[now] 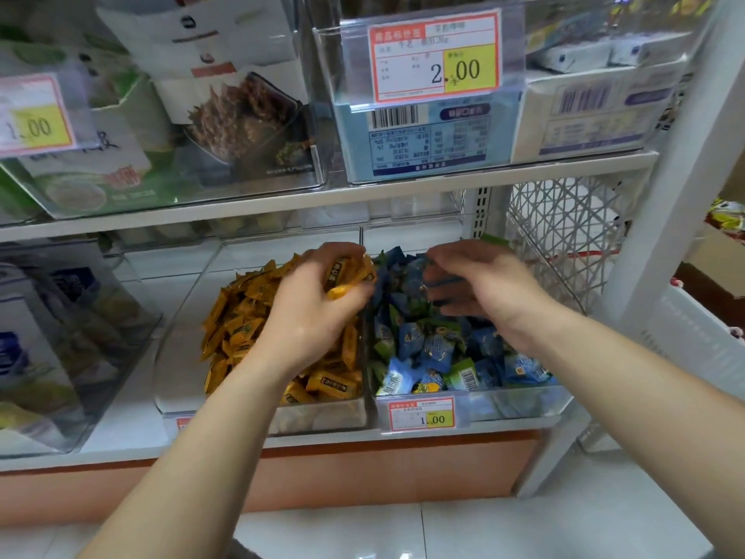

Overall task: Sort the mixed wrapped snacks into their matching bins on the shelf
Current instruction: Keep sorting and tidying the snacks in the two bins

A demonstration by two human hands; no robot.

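Observation:
Two clear bins stand side by side on the lower shelf. The left bin holds a heap of orange wrapped snacks. The right bin holds blue and green wrapped snacks. My left hand hovers over the divide between the bins, shut on several orange snacks. My right hand reaches into the back of the right bin, its fingers curled among the blue snacks; whether it grips one is hidden.
A shelf board runs just above the bins, carrying clear boxes with price tags. A further clear bin stands at the left. A white lattice side panel and upright post close off the right.

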